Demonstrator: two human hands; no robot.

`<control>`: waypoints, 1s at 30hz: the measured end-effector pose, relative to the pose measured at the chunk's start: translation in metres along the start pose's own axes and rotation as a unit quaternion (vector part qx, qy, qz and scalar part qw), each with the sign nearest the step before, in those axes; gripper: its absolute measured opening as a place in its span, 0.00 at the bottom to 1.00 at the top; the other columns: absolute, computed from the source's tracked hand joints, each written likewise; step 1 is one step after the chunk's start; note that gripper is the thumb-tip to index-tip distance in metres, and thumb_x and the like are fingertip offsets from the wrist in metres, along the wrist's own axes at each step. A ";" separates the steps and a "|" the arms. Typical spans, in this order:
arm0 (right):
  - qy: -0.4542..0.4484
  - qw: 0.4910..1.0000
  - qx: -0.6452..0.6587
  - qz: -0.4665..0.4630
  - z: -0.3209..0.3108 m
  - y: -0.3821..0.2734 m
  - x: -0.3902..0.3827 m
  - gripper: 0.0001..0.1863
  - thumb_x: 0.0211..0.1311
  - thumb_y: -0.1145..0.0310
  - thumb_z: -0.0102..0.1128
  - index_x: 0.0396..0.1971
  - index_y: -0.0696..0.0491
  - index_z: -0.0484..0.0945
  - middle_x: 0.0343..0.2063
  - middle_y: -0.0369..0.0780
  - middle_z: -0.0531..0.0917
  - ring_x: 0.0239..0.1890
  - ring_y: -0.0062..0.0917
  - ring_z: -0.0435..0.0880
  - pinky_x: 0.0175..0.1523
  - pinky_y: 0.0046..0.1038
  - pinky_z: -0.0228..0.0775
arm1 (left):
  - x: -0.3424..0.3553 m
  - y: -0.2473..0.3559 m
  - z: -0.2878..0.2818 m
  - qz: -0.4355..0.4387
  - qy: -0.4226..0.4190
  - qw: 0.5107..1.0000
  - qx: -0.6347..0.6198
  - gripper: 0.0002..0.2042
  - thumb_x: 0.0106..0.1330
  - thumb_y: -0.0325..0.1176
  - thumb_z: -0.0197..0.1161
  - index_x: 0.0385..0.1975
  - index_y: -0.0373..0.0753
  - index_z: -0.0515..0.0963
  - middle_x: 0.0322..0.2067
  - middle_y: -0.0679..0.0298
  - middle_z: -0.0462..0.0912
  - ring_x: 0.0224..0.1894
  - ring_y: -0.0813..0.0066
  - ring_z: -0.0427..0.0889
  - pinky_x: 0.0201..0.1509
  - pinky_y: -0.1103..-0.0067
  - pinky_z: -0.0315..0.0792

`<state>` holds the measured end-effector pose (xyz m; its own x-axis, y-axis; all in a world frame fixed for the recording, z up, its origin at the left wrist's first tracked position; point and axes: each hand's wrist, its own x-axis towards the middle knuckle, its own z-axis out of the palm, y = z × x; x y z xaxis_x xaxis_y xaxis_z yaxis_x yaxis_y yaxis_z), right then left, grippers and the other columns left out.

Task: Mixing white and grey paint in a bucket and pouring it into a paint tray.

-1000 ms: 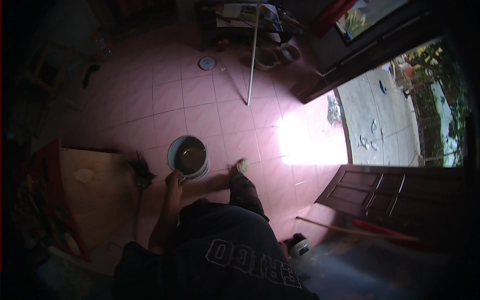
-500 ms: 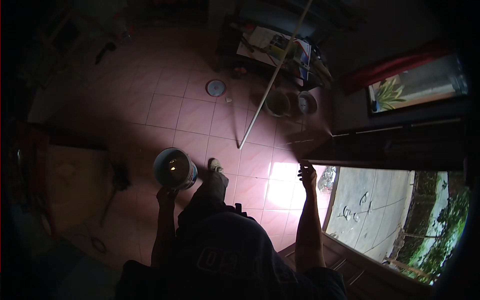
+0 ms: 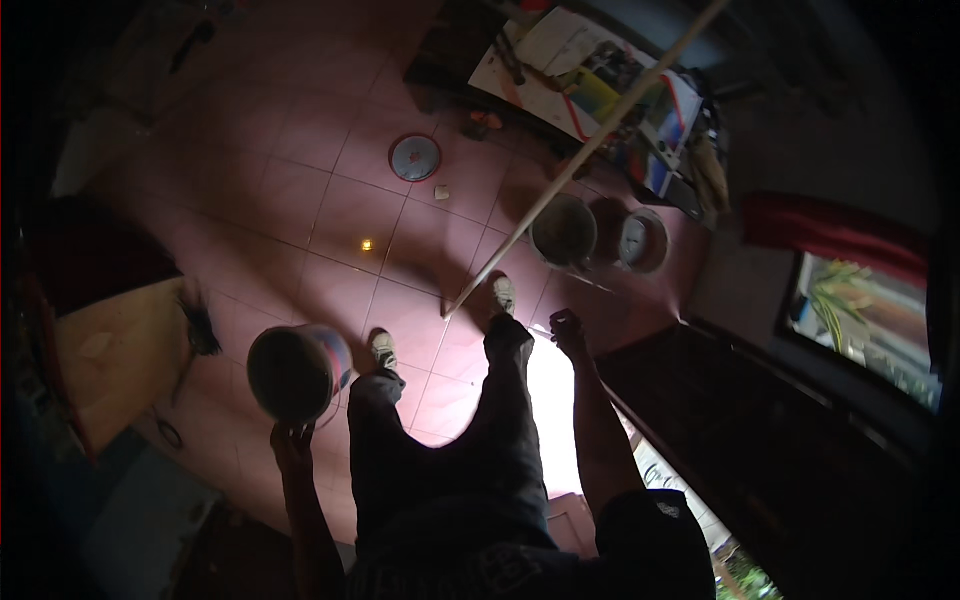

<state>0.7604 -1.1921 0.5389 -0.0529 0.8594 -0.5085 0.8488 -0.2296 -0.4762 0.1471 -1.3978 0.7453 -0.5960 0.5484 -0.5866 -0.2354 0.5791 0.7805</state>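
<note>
Bucket (image 3: 292,372) lifted higher; hangs just above left hand (image 3: 291,445) grip.

Dark short-sleeved tee (image 3: 640,545) with some pale print on it, dark long trousers (image 3: 450,440) that look a bit baggy, and light-coloured shoes (image 3: 383,347) with darker bits on top. Forearms are bare, nothing on either wrist that I can see.

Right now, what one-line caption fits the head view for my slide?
Left hand carries a bucket over the pink tiled floor; right hand hangs closed beside a leaning pole.
</note>
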 end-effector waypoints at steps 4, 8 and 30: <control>-0.155 0.986 -0.007 0.061 0.070 -0.012 0.280 0.17 0.64 0.60 0.57 0.46 0.55 0.80 0.52 0.56 0.79 0.56 0.51 0.78 0.59 0.47 0.70 | 0.011 -0.039 0.132 -0.155 0.194 0.944 -0.217 0.17 0.71 0.37 0.56 0.55 0.38 0.75 0.53 0.60 0.80 0.52 0.65 0.80 0.60 0.65 0.74; 0.034 0.969 -0.196 -0.147 0.037 0.136 0.497 0.23 0.69 0.51 0.48 0.55 0.50 0.77 0.54 0.52 0.80 0.60 0.46 0.77 0.64 0.46 0.66 | 0.050 -0.163 0.271 -0.225 0.129 0.920 -0.293 0.21 0.70 0.39 0.58 0.59 0.36 0.73 0.57 0.58 0.78 0.57 0.63 0.78 0.60 0.67 0.74; 0.014 0.998 -0.002 0.066 0.048 0.550 0.649 0.27 0.55 0.54 0.71 0.52 0.53 0.81 0.40 0.52 0.86 0.41 0.41 0.86 0.45 0.40 0.79 | 0.048 -0.275 0.536 -0.280 0.151 0.925 -0.208 0.28 0.68 0.42 0.63 0.64 0.37 0.68 0.62 0.58 0.74 0.62 0.63 0.75 0.65 0.65 0.71</control>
<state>1.1675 -0.7826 -0.0878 0.0742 0.8348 -0.5455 0.8497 -0.3392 -0.4036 0.5947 -1.2074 0.3870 -0.4639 0.0029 -0.8859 -0.8094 0.4052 0.4252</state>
